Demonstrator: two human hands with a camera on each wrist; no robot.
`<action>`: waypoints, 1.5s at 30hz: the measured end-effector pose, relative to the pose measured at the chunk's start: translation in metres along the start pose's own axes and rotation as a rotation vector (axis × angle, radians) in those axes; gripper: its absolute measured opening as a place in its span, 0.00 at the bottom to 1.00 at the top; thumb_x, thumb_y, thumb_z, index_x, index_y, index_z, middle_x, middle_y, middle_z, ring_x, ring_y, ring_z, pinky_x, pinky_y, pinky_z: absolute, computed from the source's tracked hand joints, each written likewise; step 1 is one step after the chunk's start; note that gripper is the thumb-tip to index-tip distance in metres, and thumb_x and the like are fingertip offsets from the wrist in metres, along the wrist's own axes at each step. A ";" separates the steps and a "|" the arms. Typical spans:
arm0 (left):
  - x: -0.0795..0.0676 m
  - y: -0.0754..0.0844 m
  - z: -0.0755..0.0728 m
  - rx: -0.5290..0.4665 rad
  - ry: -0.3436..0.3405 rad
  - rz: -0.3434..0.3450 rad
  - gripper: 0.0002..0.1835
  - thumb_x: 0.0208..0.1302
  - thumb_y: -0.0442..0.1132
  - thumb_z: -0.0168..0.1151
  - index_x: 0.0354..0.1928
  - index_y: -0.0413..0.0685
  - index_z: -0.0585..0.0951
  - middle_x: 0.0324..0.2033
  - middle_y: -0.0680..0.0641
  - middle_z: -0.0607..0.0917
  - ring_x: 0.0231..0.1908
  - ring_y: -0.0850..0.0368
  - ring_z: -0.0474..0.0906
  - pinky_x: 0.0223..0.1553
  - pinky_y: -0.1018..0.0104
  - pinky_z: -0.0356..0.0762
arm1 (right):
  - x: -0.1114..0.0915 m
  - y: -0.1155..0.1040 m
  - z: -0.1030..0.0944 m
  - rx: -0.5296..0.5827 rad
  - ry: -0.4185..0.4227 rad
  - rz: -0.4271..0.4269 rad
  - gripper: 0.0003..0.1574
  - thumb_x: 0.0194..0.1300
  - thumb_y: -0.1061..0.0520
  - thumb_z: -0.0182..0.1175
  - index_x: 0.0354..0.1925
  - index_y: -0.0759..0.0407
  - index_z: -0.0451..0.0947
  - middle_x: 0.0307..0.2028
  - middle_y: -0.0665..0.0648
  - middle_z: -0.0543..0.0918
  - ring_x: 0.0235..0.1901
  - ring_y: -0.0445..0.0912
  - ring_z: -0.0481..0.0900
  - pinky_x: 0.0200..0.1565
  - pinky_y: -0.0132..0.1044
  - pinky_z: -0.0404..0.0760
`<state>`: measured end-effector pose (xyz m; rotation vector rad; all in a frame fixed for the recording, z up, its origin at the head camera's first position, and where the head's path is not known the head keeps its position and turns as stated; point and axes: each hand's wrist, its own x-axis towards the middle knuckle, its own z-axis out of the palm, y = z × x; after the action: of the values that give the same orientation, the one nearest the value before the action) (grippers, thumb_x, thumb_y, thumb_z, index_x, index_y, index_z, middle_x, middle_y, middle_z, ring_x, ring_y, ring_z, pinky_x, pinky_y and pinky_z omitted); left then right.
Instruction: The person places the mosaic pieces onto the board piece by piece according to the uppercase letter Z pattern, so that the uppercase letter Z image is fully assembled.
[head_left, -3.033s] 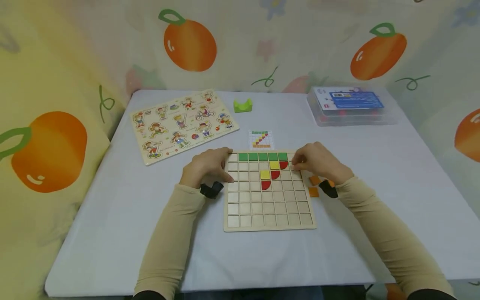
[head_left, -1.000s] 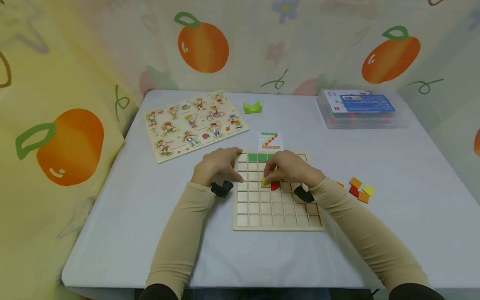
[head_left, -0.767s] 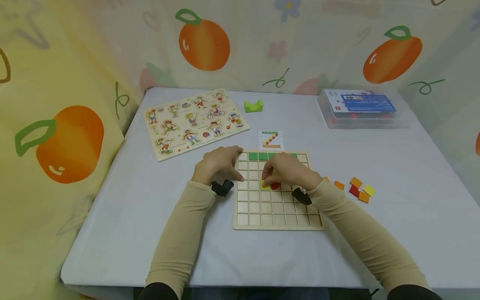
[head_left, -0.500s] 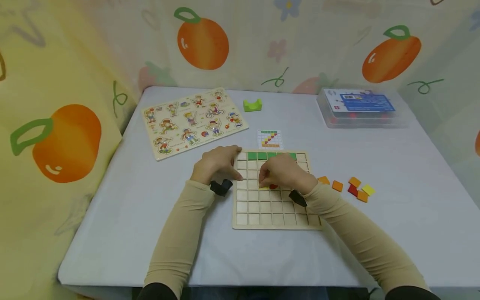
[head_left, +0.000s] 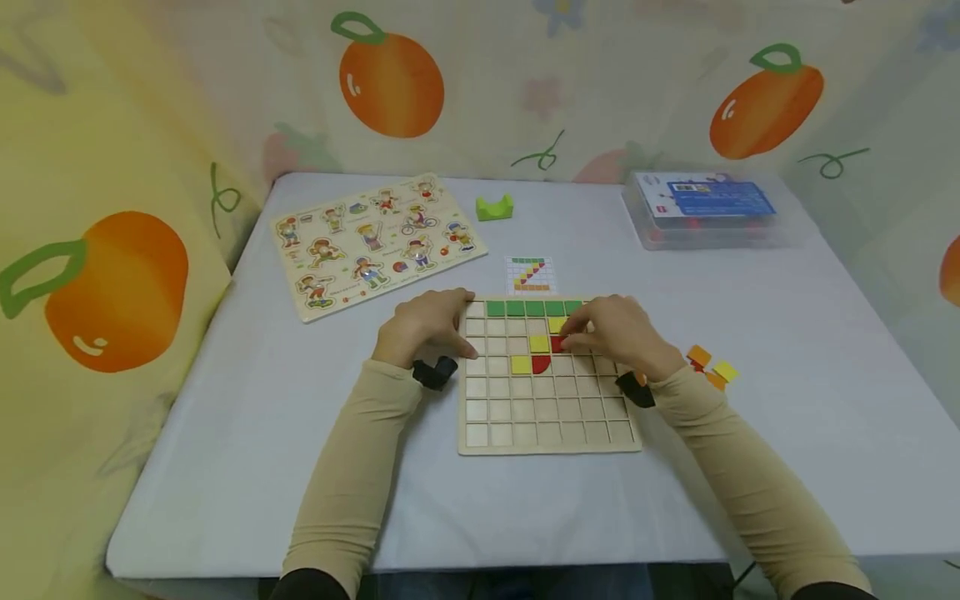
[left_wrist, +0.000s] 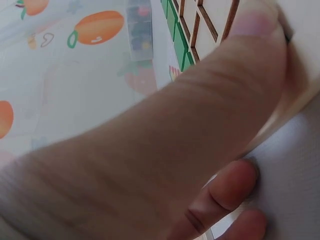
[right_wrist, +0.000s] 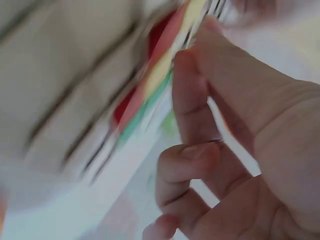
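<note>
A wooden grid board (head_left: 513, 411) lies in front of me. Green square tiles (head_left: 515, 308) line its top row, and yellow tiles (head_left: 521, 364) step diagonally below, with a red quarter-round tile (head_left: 541, 364) beside the lowest. My left hand (head_left: 426, 325) holds the board's upper left edge; in the left wrist view its thumb (left_wrist: 250, 55) lies on the board, other fingers beside the edge. Over the board's upper right is my right hand (head_left: 618, 333), fingers bent, its thumb and index tips near another red tile (head_left: 557, 343). No tile shows between them in the blurred right wrist view.
A pattern card (head_left: 530, 275) lies just beyond the board. Loose orange, red and yellow tiles (head_left: 725, 371) are right of it. Farther back are a picture puzzle board (head_left: 378, 242), a green arched block (head_left: 494, 207) and a clear plastic box (head_left: 705, 212).
My right hand pressed a yellow tile into the grid left of the lowest red tile, released it, and moved right and up. My left hand stays at the board's edge.
</note>
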<state>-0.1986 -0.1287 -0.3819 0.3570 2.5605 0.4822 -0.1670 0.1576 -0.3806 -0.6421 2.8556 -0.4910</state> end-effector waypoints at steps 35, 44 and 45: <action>-0.002 -0.004 0.000 -0.019 -0.027 -0.003 0.55 0.55 0.53 0.79 0.80 0.53 0.60 0.59 0.40 0.82 0.65 0.39 0.76 0.67 0.32 0.68 | -0.103 0.106 -0.036 -0.019 -0.147 0.521 0.26 0.62 0.37 0.71 0.41 0.58 0.89 0.33 0.58 0.88 0.34 0.53 0.80 0.28 0.43 0.75; 0.004 -0.003 0.000 -0.013 -0.024 0.015 0.55 0.55 0.53 0.79 0.80 0.53 0.59 0.61 0.40 0.81 0.67 0.36 0.74 0.67 0.30 0.68 | -0.098 0.096 -0.036 0.004 -0.141 0.482 0.23 0.61 0.44 0.74 0.42 0.62 0.87 0.40 0.63 0.89 0.40 0.58 0.83 0.31 0.47 0.79; 0.004 -0.003 0.000 -0.011 -0.025 0.019 0.55 0.55 0.53 0.79 0.80 0.53 0.59 0.61 0.40 0.81 0.67 0.36 0.74 0.67 0.30 0.68 | -0.098 0.095 -0.037 0.012 -0.140 0.483 0.22 0.61 0.45 0.74 0.42 0.62 0.86 0.40 0.64 0.88 0.40 0.58 0.82 0.32 0.47 0.79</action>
<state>-0.2027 -0.1297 -0.3849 0.3821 2.5312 0.4949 -0.1246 0.2922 -0.3704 0.0267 2.7324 -0.3643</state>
